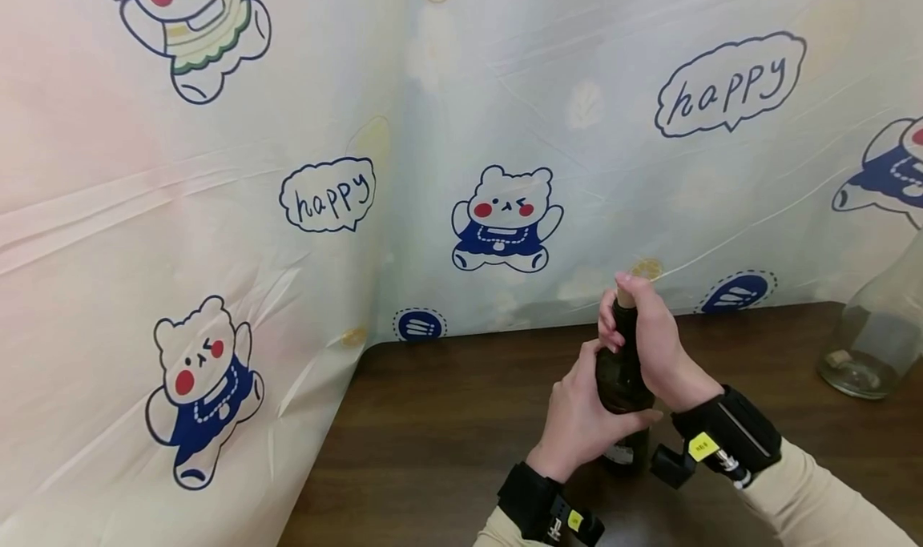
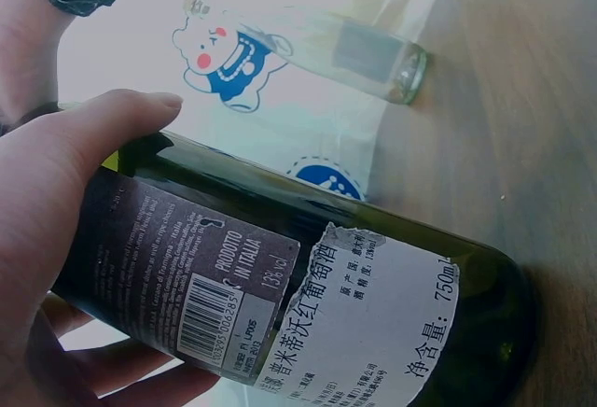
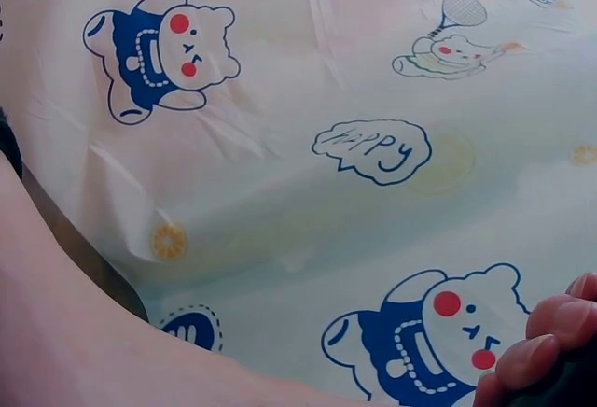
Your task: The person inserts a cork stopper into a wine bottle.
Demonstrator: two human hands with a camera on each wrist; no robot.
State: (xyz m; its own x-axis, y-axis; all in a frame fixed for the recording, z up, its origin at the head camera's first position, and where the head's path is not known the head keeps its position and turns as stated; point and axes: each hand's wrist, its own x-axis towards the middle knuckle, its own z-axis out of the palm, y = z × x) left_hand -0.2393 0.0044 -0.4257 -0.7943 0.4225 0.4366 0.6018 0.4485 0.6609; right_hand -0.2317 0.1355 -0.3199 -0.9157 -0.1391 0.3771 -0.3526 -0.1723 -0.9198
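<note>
A dark green wine bottle (image 1: 622, 379) stands on the brown table, tilted slightly if at all. My left hand (image 1: 580, 411) grips its body, thumb across the near side. In the left wrist view the bottle (image 2: 280, 178) shows a dark back label (image 2: 187, 267) and a torn white label (image 2: 373, 314) reading 750ml. Higher up, my right hand (image 1: 658, 343) holds the neck, its fingers curled round the far side. The right thumb lies against a tan cork-like piece (image 1: 624, 298) at the mouth. Only the right fingertips (image 3: 541, 337) show in the right wrist view.
A clear glass bottle (image 1: 872, 339) stands at the table's right side. The wooden table (image 1: 447, 419) ends at the back and left against a pale hanging sheet (image 1: 404, 235) printed with cartoon bears. Black camera straps (image 1: 728, 435) circle both wrists.
</note>
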